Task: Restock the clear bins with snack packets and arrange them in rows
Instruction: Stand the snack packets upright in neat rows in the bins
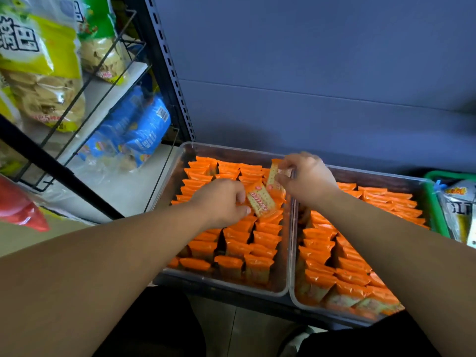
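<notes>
Two flat orange-and-cream snack packets sat pinched above the left clear plastic bin (229, 289), the first packet (260, 200) between the left hand (221, 202) fingers, the second packet (273, 176) in the right hand (307, 177), probably for slotting upright into its rows.

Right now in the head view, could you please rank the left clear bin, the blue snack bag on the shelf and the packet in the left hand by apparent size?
1. left clear bin
2. blue snack bag, clearly smaller than the bin
3. packet pinched by the left hand

Grey-blue back wall (322, 60), blk slotted shelf upright (170, 73) on L, tiled floor (231, 328) below.
</notes>
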